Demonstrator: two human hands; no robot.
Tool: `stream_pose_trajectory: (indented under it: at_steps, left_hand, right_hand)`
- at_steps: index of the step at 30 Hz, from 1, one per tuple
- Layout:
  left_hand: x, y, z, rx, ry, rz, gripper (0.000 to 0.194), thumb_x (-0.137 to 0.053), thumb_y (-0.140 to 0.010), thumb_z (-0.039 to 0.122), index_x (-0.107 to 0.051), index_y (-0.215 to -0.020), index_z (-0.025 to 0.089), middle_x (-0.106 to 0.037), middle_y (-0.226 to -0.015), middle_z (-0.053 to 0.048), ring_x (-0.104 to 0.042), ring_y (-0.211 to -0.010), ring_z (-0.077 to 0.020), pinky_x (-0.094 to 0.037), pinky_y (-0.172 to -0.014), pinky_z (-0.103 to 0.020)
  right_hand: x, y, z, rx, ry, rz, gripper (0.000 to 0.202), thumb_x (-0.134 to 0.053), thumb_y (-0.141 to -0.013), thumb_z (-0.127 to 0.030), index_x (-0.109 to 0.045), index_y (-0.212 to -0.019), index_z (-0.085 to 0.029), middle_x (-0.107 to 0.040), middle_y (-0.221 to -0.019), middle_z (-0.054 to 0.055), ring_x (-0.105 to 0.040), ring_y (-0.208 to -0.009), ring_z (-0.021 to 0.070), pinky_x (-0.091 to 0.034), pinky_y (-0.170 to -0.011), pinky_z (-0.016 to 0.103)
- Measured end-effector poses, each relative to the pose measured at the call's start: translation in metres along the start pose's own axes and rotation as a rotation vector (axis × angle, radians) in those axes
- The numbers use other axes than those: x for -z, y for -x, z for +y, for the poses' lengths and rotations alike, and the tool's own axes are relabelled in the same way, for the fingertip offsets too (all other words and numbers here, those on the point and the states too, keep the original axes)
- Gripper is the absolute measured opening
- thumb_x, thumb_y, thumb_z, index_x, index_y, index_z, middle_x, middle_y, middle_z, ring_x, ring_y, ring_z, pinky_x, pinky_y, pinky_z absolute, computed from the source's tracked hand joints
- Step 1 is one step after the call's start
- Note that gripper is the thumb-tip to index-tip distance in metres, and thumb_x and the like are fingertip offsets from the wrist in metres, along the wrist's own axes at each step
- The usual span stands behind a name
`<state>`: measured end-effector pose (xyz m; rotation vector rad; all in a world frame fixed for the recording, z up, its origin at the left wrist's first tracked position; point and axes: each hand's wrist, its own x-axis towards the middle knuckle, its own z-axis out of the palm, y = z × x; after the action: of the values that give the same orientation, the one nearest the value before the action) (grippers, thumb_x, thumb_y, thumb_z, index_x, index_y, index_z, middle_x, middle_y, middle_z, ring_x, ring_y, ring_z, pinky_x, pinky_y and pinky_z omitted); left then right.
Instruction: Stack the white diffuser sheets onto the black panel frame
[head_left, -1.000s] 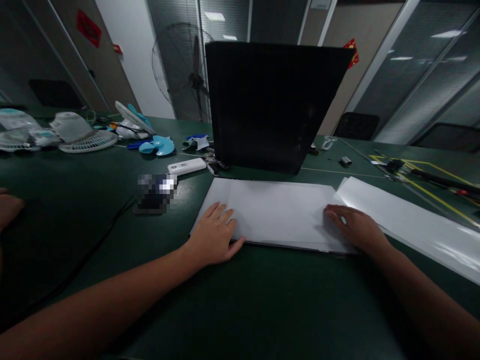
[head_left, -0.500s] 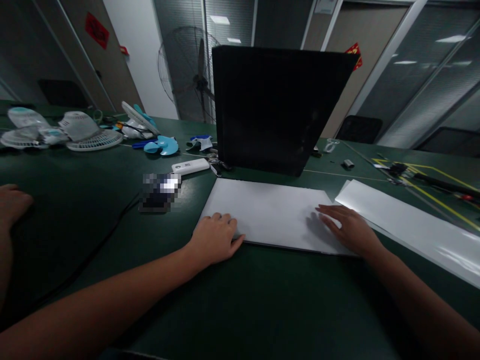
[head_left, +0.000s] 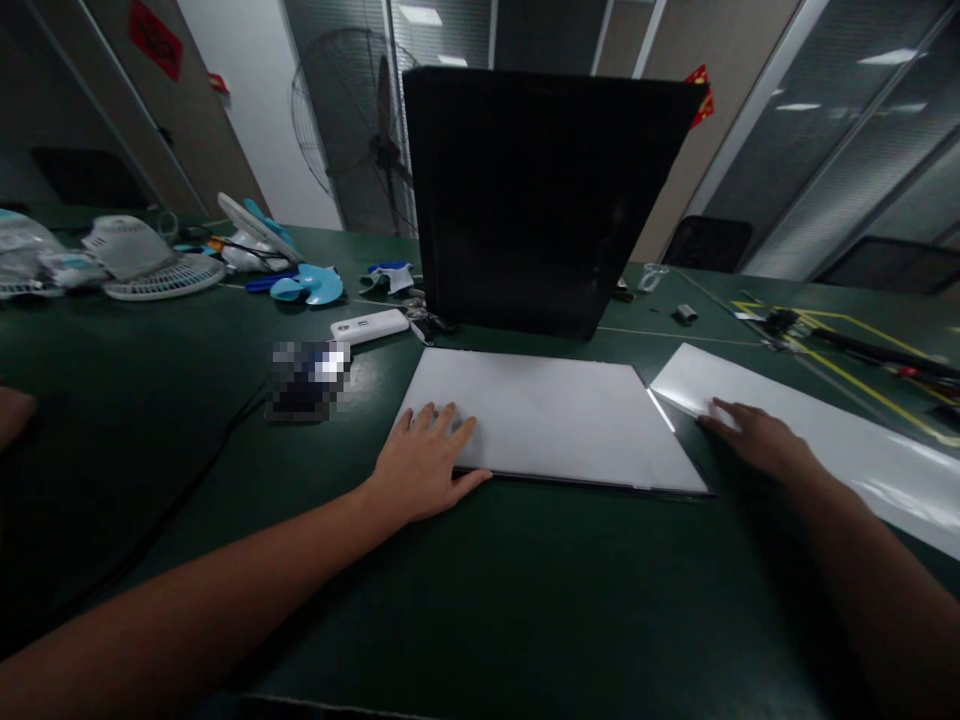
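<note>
A flat white rectangular panel [head_left: 540, 415] with a thin dark edge lies on the green table. My left hand [head_left: 424, 455] rests over its near left corner, fingers spread on the white surface and thumb along the front edge. Off the panel's right side, my right hand [head_left: 757, 440] is at the near edge of a long glossy white sheet [head_left: 825, 450]. Its index finger and thumb are extended with a small gap at the sheet's edge; whether they touch it is hard to tell.
Behind the panel stands a large black screen-like slab [head_left: 555, 200]. To the left are a white stick-shaped device [head_left: 370, 326], a blurred-out object with a cable, a blue fan blade [head_left: 307, 285] and fan covers [head_left: 165, 275]. Another person's hand [head_left: 13, 415] shows at the left edge.
My right hand has left the panel and moved right to the glossy sheet. My left hand stays on the panel, its fingers now more spread. The view has shifted slightly.
</note>
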<state>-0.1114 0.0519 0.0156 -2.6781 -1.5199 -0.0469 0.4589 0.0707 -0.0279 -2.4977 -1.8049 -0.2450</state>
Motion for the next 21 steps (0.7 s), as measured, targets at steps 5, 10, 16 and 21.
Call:
stream_pose_trajectory:
  at_steps: [5,10,16,21]
  left_hand:
    - [0.003,-0.002,0.0,0.013,0.033,-0.056,0.084,-0.038,-0.094,0.082,-0.044,-0.158,0.027,-0.044,-0.162,-0.018,-0.043,-0.146,-0.0459,-0.041,-0.113,-0.067]
    - [0.008,-0.002,0.002,0.021,0.025,-0.089,0.084,-0.037,-0.094,0.081,-0.044,-0.158,0.027,-0.044,-0.162,-0.018,-0.043,-0.146,-0.0451,-0.042,-0.114,-0.066]
    - [0.007,-0.002,0.002,0.017,0.033,-0.075,0.084,-0.035,-0.094,0.083,-0.045,-0.157,0.028,-0.046,-0.161,-0.017,-0.045,-0.145,-0.0443,-0.042,-0.113,-0.065]
    - [0.006,-0.001,0.0,-0.002,0.009,-0.048,0.082,-0.036,-0.095,0.081,-0.046,-0.156,0.027,-0.047,-0.159,-0.018,-0.048,-0.142,-0.0438,-0.044,-0.111,-0.065]
  right_hand:
    - [0.021,0.012,-0.023,-0.02,-0.033,-0.053,0.071,-0.035,-0.101,-0.066,-0.063,-0.147,-0.02,-0.06,-0.144,0.026,-0.064,-0.114,0.0424,-0.047,-0.079,0.049]
    - [0.035,0.021,-0.042,-0.001,0.015,-0.053,0.058,-0.032,-0.106,-0.05,-0.069,-0.134,-0.015,-0.07,-0.123,0.027,-0.069,-0.101,0.0357,-0.043,-0.074,0.043]
    - [0.056,0.033,-0.07,-0.105,0.115,0.061,0.055,-0.021,-0.107,-0.035,-0.066,-0.122,-0.007,-0.07,-0.094,0.028,-0.071,-0.082,0.0356,-0.037,-0.064,0.04]
    - [0.071,0.059,-0.114,0.082,0.226,0.313,0.05,-0.024,-0.11,-0.036,-0.066,-0.126,-0.014,-0.074,-0.084,0.016,-0.07,-0.07,0.0259,-0.034,-0.058,0.032]
